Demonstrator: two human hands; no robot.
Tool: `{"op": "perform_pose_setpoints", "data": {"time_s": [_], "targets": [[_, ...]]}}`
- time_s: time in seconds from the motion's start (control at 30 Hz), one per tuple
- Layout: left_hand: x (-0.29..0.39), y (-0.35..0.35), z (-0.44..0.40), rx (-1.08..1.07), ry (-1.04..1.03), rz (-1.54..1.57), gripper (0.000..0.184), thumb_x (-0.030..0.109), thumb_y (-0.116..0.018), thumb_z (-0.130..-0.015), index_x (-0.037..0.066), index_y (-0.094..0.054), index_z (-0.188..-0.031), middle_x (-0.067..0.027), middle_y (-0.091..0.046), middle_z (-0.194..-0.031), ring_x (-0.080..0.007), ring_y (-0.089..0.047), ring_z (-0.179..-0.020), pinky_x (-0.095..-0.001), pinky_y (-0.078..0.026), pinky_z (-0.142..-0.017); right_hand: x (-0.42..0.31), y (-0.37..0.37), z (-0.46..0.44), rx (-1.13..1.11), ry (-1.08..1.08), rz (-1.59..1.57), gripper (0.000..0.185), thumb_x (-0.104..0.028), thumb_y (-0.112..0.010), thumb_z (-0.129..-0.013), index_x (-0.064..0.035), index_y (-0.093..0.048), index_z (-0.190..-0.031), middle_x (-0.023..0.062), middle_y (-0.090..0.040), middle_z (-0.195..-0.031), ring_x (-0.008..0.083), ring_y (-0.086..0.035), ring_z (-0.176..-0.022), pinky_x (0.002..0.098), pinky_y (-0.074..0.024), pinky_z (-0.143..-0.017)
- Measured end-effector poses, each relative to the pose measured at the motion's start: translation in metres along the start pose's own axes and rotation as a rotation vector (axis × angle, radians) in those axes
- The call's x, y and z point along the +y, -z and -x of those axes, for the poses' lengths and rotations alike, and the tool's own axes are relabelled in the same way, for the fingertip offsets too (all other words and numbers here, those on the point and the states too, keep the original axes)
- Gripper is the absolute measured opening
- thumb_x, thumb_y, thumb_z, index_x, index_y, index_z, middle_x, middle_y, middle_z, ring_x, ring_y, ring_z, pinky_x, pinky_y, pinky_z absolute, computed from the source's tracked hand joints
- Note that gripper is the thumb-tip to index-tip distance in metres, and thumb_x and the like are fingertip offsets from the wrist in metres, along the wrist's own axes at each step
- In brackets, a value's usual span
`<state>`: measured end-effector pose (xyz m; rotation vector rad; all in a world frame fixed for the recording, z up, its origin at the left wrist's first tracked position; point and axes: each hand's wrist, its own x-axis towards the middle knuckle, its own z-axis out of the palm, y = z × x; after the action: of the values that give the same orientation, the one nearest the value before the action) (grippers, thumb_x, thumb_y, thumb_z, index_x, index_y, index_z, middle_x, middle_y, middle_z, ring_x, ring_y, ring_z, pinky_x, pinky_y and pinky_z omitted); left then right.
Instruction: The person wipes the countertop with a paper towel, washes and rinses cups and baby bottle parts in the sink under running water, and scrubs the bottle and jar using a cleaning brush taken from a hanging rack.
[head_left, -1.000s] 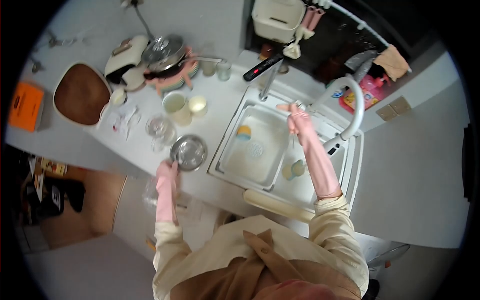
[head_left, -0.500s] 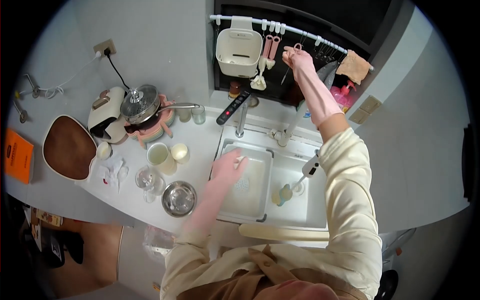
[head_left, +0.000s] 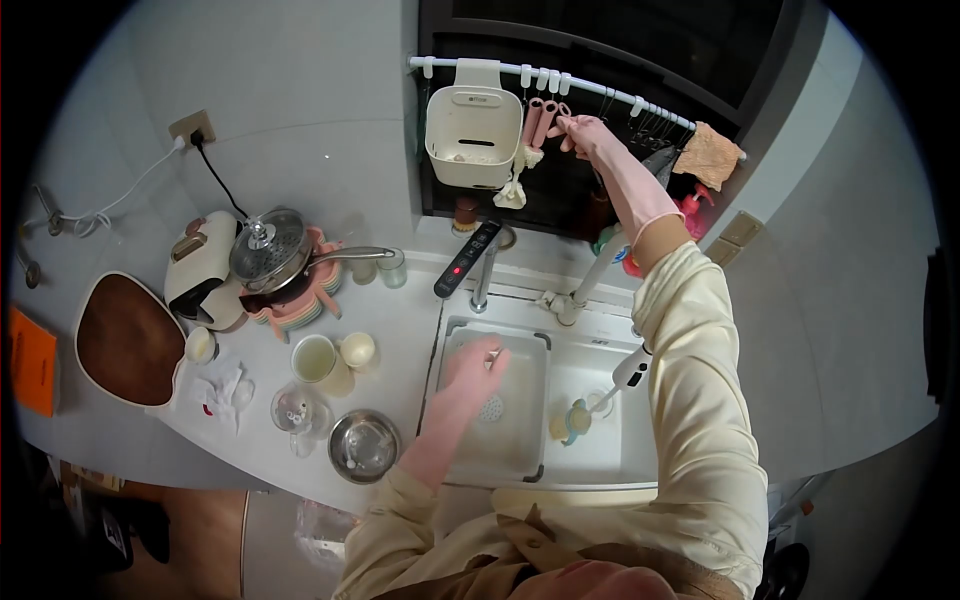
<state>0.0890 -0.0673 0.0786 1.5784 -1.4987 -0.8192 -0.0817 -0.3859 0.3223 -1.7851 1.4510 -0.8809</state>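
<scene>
My right hand (head_left: 592,138), in a pink rubber glove, is raised to the hanging rail (head_left: 600,90). Its fingers pinch the pink ring handle (head_left: 564,110) of a thin brush, whose lower part does not show against the dark window. Beside it hang pink-handled brushes (head_left: 540,122) with whitish heads. My left hand (head_left: 468,380), also gloved, is closed above the drain basket (head_left: 512,440) in the left side of the sink. A small pale thing shows between its fingers, too small to name.
A faucet (head_left: 484,278) stands behind the sink, and a white sprayer (head_left: 628,372) leans into the right basin. Cups (head_left: 322,362), a steel bowl (head_left: 364,446) and a lidded pan (head_left: 272,250) occupy the left counter. A white caddy (head_left: 474,135) hangs from the rail.
My right hand has moved left along the rail with the ring-handled brush, up to the hanging pink handles. My left hand stays over the basket. The camera view has tilted upward slightly.
</scene>
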Motion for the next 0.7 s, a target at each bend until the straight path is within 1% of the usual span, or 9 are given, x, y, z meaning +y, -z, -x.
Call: {"op": "perform_pose_setpoints", "data": {"time_s": [0.1,0.13,0.17,0.23,0.27,0.33,0.43,0.5,0.7], "targets": [[0.001,0.003,-0.009,-0.012,-0.01,-0.05,0.034,0.024,-0.066,-0.085,0.004,-0.061,-0.113,-0.0096,-0.069,-0.099,-0.0197,-0.066,-0.089,-0.0317,-0.051,-0.08,0.001,-0.003,-0.012,0.087,-0.08,0.319,0.033,-0.04,-0.052,-0.094,-0.0136,-0.07,-0.094,0.0018,-0.067,-0.074,0.0116,-0.06,-0.064,0.0286,-0.0471,-0.063],[-0.001,0.001,-0.012,-0.015,-0.011,-0.053,0.034,0.024,-0.066,-0.085,0.004,-0.061,-0.112,-0.0092,-0.069,-0.099,-0.0195,-0.066,-0.089,-0.0317,-0.051,-0.08,-0.015,-0.005,0.0,0.109,-0.122,0.462,0.033,-0.042,-0.053,-0.093,-0.0132,-0.069,-0.098,0.0026,-0.07,-0.079,0.0127,-0.066,-0.078,0.0311,-0.0499,-0.069],[-0.001,0.0,-0.015,-0.016,-0.014,-0.056,0.034,0.024,-0.066,-0.085,0.004,-0.061,-0.112,-0.0089,-0.069,-0.1,-0.0194,-0.066,-0.089,-0.0316,-0.051,-0.08,-0.014,-0.008,0.001,0.111,-0.065,0.458,0.036,-0.042,-0.054,-0.092,-0.0112,-0.067,-0.107,0.0082,-0.071,-0.092,0.0222,-0.067,-0.087,0.0352,-0.0512,-0.076],[0.0,-0.003,-0.016,-0.025,-0.024,-0.098,0.033,0.024,-0.065,-0.085,0.005,-0.061,-0.113,-0.0083,-0.069,-0.1,-0.0186,-0.066,-0.089,-0.0316,-0.051,-0.08,-0.016,-0.02,0.002,0.179,0.02,0.886,0.042,-0.043,-0.056,-0.09,-0.0096,-0.064,-0.114,0.0133,-0.067,-0.108,0.0288,-0.064,-0.099,0.0369,-0.0509,-0.084],[-0.001,-0.004,-0.016,-0.03,-0.027,-0.118,0.033,0.025,-0.065,-0.086,0.006,-0.061,-0.113,-0.0081,-0.069,-0.101,-0.0182,-0.067,-0.088,-0.0317,-0.051,-0.08,-0.014,-0.024,0.005,0.122,-0.127,0.872,0.049,-0.046,-0.058,-0.086,-0.0088,-0.063,-0.117,0.0151,-0.06,-0.122,0.0309,-0.059,-0.11,0.0377,-0.0483,-0.092],[-0.008,-0.005,-0.015,-0.06,-0.015,-0.129,0.037,0.029,-0.063,-0.086,0.008,-0.059,-0.116,-0.0122,-0.067,-0.104,-0.0265,-0.065,-0.092,-0.0364,-0.05,-0.081,-0.009,-0.026,0.003,-0.144,-0.091,1.17,0.047,-0.04,-0.056,-0.084,-0.0097,-0.062,-0.12,0.012,-0.058,-0.126,0.0275,-0.054,-0.119,0.0379,-0.0451,-0.098],[-0.022,-0.001,0.001,-0.047,0.023,-0.252,0.038,0.032,-0.062,-0.086,0.005,-0.058,-0.113,-0.0151,-0.065,-0.103,-0.0327,-0.062,-0.094,-0.0405,-0.049,-0.081,-0.025,-0.017,0.035,0.151,-0.183,0.74,0.045,-0.031,-0.065,-0.077,-0.0051,-0.064,-0.113,0.0148,-0.061,-0.121,0.029,-0.058,-0.113,0.0364,-0.0485,-0.093],[-0.025,0.003,0.009,-0.06,0.035,-0.338,0.037,0.032,-0.062,-0.086,0.002,-0.057,-0.107,-0.0161,-0.064,-0.099,-0.0345,-0.061,-0.093,-0.0423,-0.048,-0.081,-0.035,-0.015,0.042,0.319,-0.062,0.489,0.047,-0.031,-0.071,-0.073,-0.0026,-0.065,-0.11,0.0166,-0.063,-0.116,0.03,-0.061,-0.107,0.036,-0.0507,-0.089],[-0.029,0.008,0.024,-0.128,-0.033,-0.448,0.031,0.03,-0.063,-0.084,0.002,-0.054,-0.093,-0.0178,-0.061,-0.091,-0.0379,-0.058,-0.088,-0.0451,-0.047,-0.075,-0.036,-0.047,0.016,0.473,-0.045,0.356,0.041,-0.041,-0.069,-0.077,-0.0036,-0.068,-0.095,0.0115,-0.069,-0.094,0.0252,-0.066,-0.091,0.0339,-0.0501,-0.081]]}}
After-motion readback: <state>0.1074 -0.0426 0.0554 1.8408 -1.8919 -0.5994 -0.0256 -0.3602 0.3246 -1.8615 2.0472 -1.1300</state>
